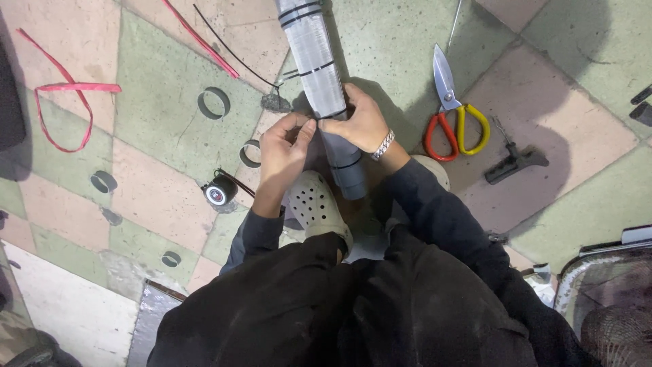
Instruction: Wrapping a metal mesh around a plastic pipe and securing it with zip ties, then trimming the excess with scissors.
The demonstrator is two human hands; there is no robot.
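Head view, looking straight down at the floor. We see the grey pipe (319, 75) lying on the tiled floor (156, 109), its long axis running from the top centre of the frame down and slightly right to the middle, where its darker end sleeve (348, 170) stops just above the pale perforated clog (314, 202). A mesh-like wrap covers the upper run, cinched by several thin black ties (314, 70).

Relation that matters: the pipe passes between the two hands, so both sit on it at the same station, just above the sleeve. The right hand (363, 122) lies over the pipe from the right side; the left hand (284, 146) meets it from the left, touching the pipe's left edge. Neither is clearly nearer; they meet at one point.

Hands: both are curled closed in a pinch. Fingertips of the two hands touch at about mid-frame, apparently on a thin black tie around the pipe; the tie itself is too small there for us to confirm. The right palm also rests on the pipe.

Around them: a tape measure (219, 191) left of the clog, grey rings (214, 103) scattered at left, red strapping (68, 102) at upper left, red-and-yellow-handled shears (451, 112) right of the pipe, a dark tool (513, 162) beyond them.
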